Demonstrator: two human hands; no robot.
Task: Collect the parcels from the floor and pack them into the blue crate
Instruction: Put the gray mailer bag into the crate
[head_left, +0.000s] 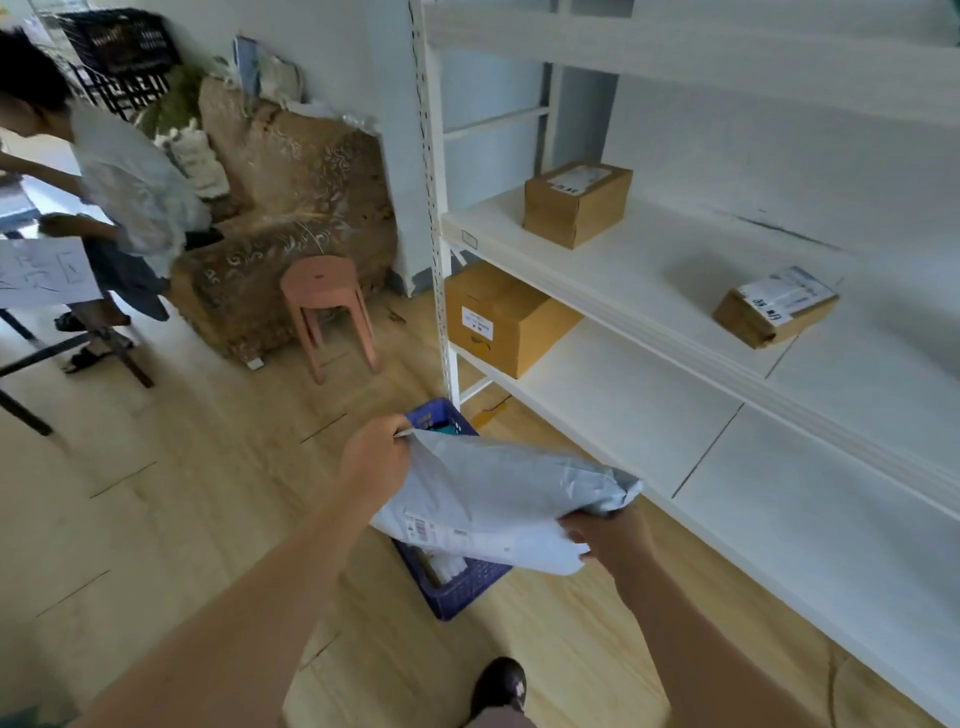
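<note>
Head view: gripping a grey plastic parcel (498, 499) at both ends, left hand (376, 462) pinching the far corner at about ten o'clock of the bag, right hand (608, 535) curled round the near edge at about four o'clock. Hanging the bag right over the blue crate (457, 587), standing on the wooden floor (208, 493) at six o'clock from frame centre, just beside the foot of the white shelving (675, 291) at three o'clock. Covering most of the crate's inside with the bag; glimpsing only something pale at its near end. Probably lowering the parcel in now. Best done by turning its long side along the crate's length, holding it level, easing it down flat onto whatever is lying inside, and releasing only once resting, without letting corners hang over the rim.
</note>
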